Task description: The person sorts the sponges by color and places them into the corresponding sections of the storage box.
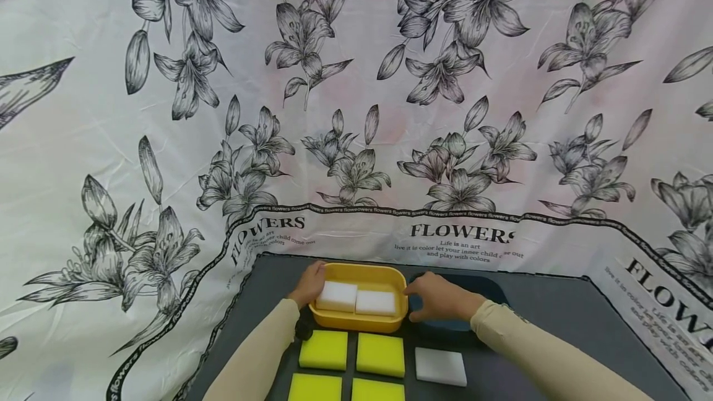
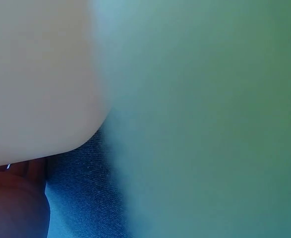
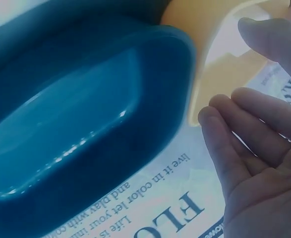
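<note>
A yellow plastic tub (image 1: 356, 328) stands near the back edge of the dark table, with two white sponges (image 1: 375, 303) side by side in it. My left hand (image 1: 307, 286) grips the tub's left end. In the left wrist view that hand (image 2: 16, 203) shows only at the lower left, mostly hidden. At the tub's right end is my right hand (image 1: 445, 297), its fingers loosely bent. The right wrist view shows the thumb and fingers of this hand (image 3: 264, 173) apart, with nothing between them, the fingertips close to the yellow tub (image 3: 224, 82).
A blue tub (image 1: 490, 289) stands to the right, partly behind my right hand. Nearer me lie several yellow sponges (image 1: 324, 349) in rows and a white sponge (image 1: 440, 366). A small black object (image 1: 303, 329) is by my left wrist. Flower-printed cloth (image 1: 356, 159) hangs behind the table.
</note>
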A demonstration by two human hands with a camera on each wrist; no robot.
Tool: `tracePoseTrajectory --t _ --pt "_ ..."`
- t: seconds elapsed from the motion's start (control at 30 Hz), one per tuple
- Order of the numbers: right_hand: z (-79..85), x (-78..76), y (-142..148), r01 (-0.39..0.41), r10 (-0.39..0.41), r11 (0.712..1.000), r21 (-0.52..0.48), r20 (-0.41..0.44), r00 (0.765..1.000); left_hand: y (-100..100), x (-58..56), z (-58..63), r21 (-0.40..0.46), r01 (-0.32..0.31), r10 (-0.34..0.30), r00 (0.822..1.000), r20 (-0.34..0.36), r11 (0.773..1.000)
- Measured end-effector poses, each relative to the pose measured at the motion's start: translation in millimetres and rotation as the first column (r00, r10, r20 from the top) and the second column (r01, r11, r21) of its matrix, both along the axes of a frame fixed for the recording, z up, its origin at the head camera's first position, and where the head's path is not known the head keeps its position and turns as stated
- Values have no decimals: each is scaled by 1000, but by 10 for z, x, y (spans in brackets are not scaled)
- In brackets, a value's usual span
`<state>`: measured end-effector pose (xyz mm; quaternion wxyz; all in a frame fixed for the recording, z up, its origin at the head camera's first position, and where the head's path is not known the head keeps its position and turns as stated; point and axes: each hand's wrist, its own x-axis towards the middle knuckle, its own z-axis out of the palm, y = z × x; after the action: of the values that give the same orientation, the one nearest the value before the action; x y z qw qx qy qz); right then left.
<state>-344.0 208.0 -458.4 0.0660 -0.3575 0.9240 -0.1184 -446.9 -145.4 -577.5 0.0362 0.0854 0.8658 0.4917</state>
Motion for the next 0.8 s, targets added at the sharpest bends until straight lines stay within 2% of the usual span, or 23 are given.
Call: tracePoseTrajectory --t 0.3,0.47,0.6,0.7,0.8 --pt "113 246 234 83 -85 996 44 55 995 41 65 71 13 -34 34 999 10 999" --pt "137 393 377 83 -87 995 59 56 995 26 49 39 3 -31 31 1000 -4 1000" --pt "122 519 507 55 -59 997 53 61 996 17 27 10 8 -12 12 1000 -10 1000" --pt "92 611 595 37 -41 999 36 89 995 -5 -20 -38 19 14 -14 1000 -11 1000" --pt "64 682 664 39 -41 999 16 122 992 -59 -182 -218 45 45 -44 999 -30 998"
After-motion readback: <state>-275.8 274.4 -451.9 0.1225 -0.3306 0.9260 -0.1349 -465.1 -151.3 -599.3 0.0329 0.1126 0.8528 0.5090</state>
